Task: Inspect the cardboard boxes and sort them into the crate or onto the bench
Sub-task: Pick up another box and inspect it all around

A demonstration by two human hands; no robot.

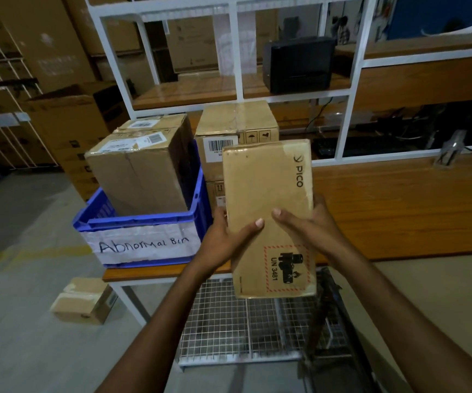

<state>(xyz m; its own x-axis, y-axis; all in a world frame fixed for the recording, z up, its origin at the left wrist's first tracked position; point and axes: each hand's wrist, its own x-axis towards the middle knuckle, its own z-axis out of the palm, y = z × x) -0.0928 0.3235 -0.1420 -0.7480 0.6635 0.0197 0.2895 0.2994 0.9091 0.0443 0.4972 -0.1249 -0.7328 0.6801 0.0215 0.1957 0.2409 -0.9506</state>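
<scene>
a flat, rectangular cardboard box (pixel 268 205) is held upright in the air at the front edge of the bench (pixel 399 211), above a wire-mesh cart (pixel 243 321) and just right of the crate (pixel 141 221). its brown face is smooth, with glossy tape across the top, "pico" printed down 1 side and a red-hatched "un 3481" mark low down. the left hand (pixel 226 239) grips the left edge, thumb pressed flat on the face, the other fingers hidden behind. the right hand (pixel 311 231) clasps the right edge, thumb laid across the face, fingers curled round the back.

the crate is blue slotted plastic (a paper strip hand-lettered "abnormal bin" is taped over its front) and sits on the left end of the glossy wooden bench. a bulky creased carton (pixel 141 177) with white labels stands in it. stacked cartons (pixel 237 120) with a barcode label rest on the bench just beside the crate. a small taped box (pixel 84 300) lies on the grey floor.
</scene>
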